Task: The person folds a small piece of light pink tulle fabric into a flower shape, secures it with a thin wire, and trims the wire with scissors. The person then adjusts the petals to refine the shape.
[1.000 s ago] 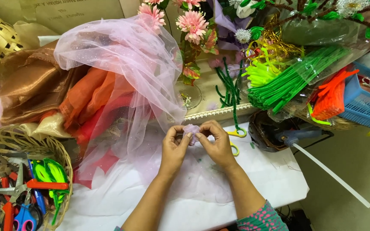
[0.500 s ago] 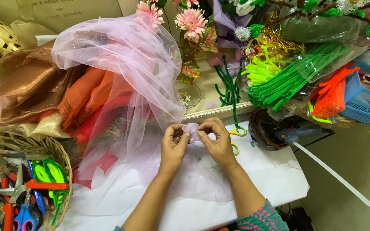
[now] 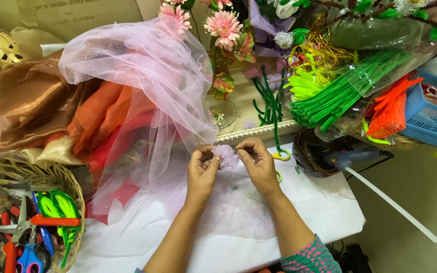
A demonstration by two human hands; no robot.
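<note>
At a crowded craft table, I watch both hands meet over a small bunched wad of pale lilac net, held just above the white table top near its far edge. The left hand has its fingers curled narrowly around the wad's left side, thumb and forefinger pinching it; the right hand pinches the right side, fingertips close together, and seems to draw a thin thread or wire off toward the lower right, though it is too fine for me to be sure. A loose sheet of the same sheer net lies spread under the wrists.

I judge the step in hand to be gathering and binding the little puff of net, with the shaping well begun and the fastening not yet finished. The next move, as I read it, calls for a steady pinch from the left hand so the gathers do not spring open, while the right works tightly around the base.

Behind the hands, a large billow of pink tulle drapes over orange and bronze fabrics. Pink artificial flowers stand at the back, beside bundles of green pipe cleaners and a blue plastic basket. A glue gun rests to the right, and a wicker basket of scissors and pliers sits at the near left.
</note>
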